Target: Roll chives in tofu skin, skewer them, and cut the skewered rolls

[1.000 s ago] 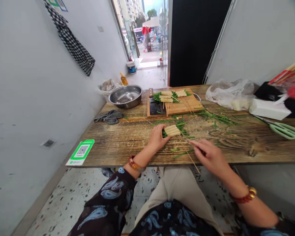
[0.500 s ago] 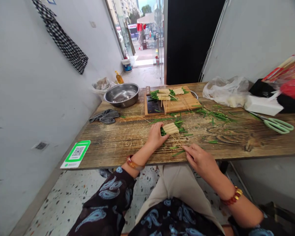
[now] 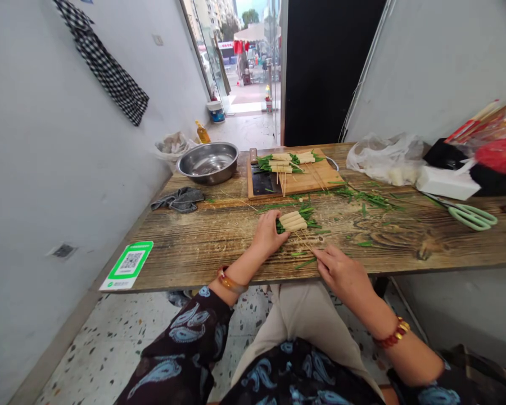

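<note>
Pinching the skewers (image 3: 309,246) now — right hand (image 3: 341,273) has moved in, left hand (image 3: 266,233) gripping the rolls (image 3: 293,221) — so threading looks controlled, though depth's hard to see.

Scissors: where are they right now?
In the head view, the scissors lie on the right part of the table, just in front of the white box, well to the right hand's right.
</note>
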{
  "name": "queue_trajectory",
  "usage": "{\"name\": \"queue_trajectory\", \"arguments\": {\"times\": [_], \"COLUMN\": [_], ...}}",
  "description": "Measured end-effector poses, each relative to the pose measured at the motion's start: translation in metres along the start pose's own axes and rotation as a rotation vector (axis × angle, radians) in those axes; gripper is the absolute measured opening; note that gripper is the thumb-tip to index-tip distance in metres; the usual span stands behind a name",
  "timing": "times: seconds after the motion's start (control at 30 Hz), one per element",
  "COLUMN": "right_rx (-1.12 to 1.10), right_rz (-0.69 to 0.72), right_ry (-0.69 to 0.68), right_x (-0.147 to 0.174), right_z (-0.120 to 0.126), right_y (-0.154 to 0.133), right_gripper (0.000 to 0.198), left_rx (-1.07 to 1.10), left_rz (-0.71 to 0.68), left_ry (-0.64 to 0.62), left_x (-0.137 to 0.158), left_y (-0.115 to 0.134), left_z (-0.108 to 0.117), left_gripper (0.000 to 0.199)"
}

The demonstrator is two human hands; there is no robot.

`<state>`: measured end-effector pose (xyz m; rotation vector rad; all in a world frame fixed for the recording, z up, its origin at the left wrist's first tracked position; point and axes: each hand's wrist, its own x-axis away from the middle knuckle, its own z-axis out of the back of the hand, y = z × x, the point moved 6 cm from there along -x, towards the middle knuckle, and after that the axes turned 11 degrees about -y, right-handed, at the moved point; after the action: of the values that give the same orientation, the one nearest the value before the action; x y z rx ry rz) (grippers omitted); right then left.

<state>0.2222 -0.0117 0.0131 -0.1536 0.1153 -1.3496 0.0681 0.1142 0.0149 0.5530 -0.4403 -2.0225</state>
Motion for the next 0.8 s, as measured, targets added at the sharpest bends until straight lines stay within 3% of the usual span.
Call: {"name": "queue_trajectory", "arguments": {"times": [0.3, 0.8], "right_rx": [0.116, 0.166], "right_rz": [-0.033, -0.105], "right_ry": [0.024, -0.117], "right_x": [0.000, -0.007], "right_z": [0.009, 0.014], "right_y": [-0.014, -0.019], "right_gripper": [0.026, 0.024], "left_rx": [-0.037, -0.059], "left_rz": [-0.026, -0.011], "left_ry": [-0.012, -0.046], "left_x": [-0.001, -0.001], "left_y": [0.002, -0.001], "left_z": [0.000, -0.004], "left_gripper": [0.041, 0.039]}}
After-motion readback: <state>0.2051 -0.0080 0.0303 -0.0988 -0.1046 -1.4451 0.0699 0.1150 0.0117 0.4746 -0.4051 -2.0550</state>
